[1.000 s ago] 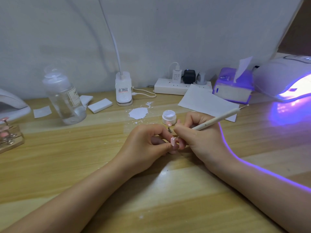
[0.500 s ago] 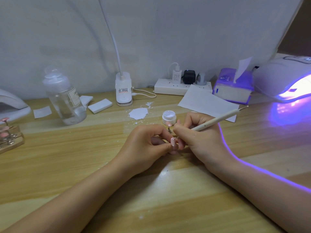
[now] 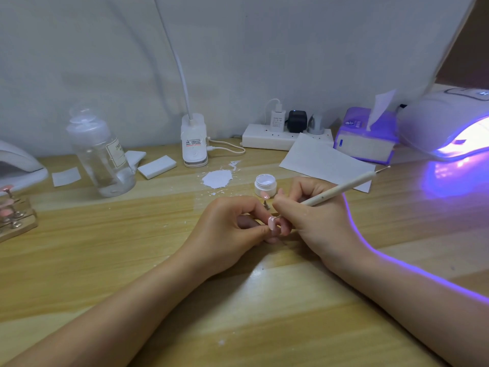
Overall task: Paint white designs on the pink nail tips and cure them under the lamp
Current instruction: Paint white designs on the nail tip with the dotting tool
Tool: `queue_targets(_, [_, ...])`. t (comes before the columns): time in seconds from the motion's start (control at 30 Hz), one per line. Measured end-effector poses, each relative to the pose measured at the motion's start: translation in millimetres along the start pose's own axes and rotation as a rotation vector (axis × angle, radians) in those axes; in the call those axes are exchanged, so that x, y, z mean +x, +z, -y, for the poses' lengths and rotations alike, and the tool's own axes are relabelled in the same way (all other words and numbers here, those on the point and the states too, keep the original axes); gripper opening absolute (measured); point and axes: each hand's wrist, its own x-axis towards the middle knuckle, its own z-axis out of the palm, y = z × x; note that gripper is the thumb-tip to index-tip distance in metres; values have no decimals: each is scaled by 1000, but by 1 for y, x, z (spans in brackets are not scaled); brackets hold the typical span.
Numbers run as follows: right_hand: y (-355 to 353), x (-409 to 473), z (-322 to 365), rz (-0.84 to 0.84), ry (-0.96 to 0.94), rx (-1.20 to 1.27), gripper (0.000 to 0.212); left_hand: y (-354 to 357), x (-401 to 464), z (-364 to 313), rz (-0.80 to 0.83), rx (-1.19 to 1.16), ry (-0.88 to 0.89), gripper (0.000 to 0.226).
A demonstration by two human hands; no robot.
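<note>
At far left a wooden stand [image 3: 16, 221] holds more pink tips, their painting unclear. In the middle, the left hand [image 3: 227, 231] pinches a pink nail tip [image 3: 272, 223]; the right hand [image 3: 312, 215] grips the brush [image 3: 341, 189] against it. The lit lamp [image 3: 449, 123] waits far right; curing remains.

At a wooden table [image 3: 132, 247], a person's left hand [image 3: 225, 231] pinches a pink nail tip [image 3: 272, 223] while the right hand [image 3: 312, 218] grips a thin white brush [image 3: 341, 189], its fine end at the tip. Just behind the hands stands an open white gel pot [image 3: 265, 184]. Well right of the pot, a curing lamp [image 3: 444, 123] glows violet.
</note>
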Motion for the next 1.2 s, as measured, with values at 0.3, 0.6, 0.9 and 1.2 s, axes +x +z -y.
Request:
queue_targets(0.3, [0, 0, 1, -3, -13, -8, 42, 0, 0, 1, 0, -14, 1, 12])
queue_targets(0.6, [0, 0, 2, -8, -9, -8, 41, 0, 0, 1, 5, -11, 0, 10])
queue_targets(0.9, [-1, 2, 2, -49, 4, 15, 37, 1, 0, -1, -3, -35, -12, 12])
queue_targets(1.2, [-2, 2, 3, -16, 10, 46, 38, 1, 0, 1, -5, -40, -6, 15])
